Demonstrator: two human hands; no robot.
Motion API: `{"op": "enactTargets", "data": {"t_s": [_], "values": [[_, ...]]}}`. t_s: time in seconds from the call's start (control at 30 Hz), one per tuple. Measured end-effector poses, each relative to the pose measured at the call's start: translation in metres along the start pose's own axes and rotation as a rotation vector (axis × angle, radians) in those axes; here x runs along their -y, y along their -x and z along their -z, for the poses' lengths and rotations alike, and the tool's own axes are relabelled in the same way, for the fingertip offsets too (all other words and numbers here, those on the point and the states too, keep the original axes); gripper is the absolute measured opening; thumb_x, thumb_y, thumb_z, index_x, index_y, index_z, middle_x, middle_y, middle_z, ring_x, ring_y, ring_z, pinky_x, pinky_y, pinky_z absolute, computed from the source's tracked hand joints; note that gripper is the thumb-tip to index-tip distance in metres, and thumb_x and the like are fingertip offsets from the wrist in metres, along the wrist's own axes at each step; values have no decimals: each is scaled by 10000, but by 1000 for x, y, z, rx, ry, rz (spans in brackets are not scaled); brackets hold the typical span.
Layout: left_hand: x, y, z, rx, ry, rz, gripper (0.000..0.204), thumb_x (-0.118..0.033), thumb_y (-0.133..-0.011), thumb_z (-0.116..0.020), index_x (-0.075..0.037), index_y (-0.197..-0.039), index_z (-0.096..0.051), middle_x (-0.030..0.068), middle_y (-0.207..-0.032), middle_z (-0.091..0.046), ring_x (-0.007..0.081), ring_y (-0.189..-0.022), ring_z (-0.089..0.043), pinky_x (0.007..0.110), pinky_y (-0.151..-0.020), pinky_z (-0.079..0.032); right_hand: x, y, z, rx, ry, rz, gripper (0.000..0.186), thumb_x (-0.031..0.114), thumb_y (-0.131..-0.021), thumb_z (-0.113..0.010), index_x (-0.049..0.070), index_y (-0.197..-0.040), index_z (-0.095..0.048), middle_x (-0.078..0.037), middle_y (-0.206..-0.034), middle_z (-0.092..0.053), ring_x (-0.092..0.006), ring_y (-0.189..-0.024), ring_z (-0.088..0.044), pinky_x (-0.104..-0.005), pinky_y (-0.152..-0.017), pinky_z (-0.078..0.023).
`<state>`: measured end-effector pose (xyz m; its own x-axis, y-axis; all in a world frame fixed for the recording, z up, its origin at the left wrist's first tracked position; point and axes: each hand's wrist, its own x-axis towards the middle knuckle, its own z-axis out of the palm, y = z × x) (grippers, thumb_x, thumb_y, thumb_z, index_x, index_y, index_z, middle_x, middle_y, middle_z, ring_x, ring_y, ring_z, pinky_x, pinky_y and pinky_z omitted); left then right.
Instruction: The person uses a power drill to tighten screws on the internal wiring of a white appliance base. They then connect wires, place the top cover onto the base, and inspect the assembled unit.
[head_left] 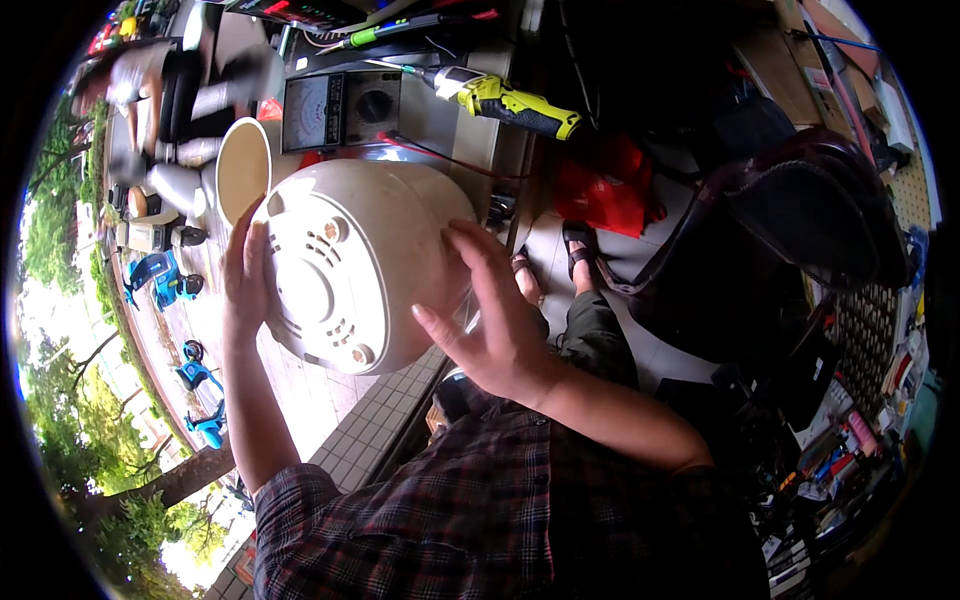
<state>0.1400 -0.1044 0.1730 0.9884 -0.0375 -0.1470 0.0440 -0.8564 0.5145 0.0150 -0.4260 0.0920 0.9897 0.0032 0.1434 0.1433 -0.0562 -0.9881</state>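
Observation:
A white rice cooker (405, 215) is tipped on its side between my hands. Its round base (305, 285), with vent slots and small feet, faces left. My left hand (245, 270) presses along the base's rim, its fingertips partly hidden behind the rim. On the other side, my right hand (495, 320) holds the curved body, thumb and fingers spread over it. Just beyond the cooker lies an analogue multimeter (325, 112) with a red lead, and a yellow-and-black cordless power tool (505, 103) rests near it. A cream round container (243, 170) stands by my left fingertips.
A red plastic bag (605, 185) lies on the floor beyond my feet. To the right stands a dark chair (760, 230), with cluttered tools and parts (835, 450) behind it. At left, a tiled ledge (375, 415) borders the street, where blue scooters (160, 278) and a blurred person (170, 95) appear.

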Motion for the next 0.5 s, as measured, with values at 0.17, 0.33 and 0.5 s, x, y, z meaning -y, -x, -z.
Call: {"op": "enactTargets", "data": {"t_s": [0.17,0.33,0.5], "values": [[-4,1,0,-6,-21,28,554,-490,-1161,-480,-102,-1526,-634,191,-1395,-722,257,-1312,-666,398,-1119,-493,-6,6,-7,-2,-39,-94,860,377,-1006,-786,-48,-1601,-333,-310,-1586,-405,-481,-1477,-453,-538,-1220,-404],[-9,1,2,11,-69,60,530,-465,-1175,-437,-119,-1526,-631,203,-1352,-737,247,-1274,-688,381,-1091,-503,-10,7,-7,36,-56,-136,923,470,-1009,-765,-55,-1613,-307,-324,-1609,-364,-489,-1506,-418,-552,-1237,-389],[-6,1,-1,-24,-72,16,525,-457,-1176,-437,-117,-1523,-634,202,-1373,-730,275,-1285,-684,398,-1102,-498,-13,6,-6,45,-82,-143,931,482,-1011,-759,-52,-1619,-300,-323,-1613,-356,-483,-1521,-397,-554,-1248,-376]]}}
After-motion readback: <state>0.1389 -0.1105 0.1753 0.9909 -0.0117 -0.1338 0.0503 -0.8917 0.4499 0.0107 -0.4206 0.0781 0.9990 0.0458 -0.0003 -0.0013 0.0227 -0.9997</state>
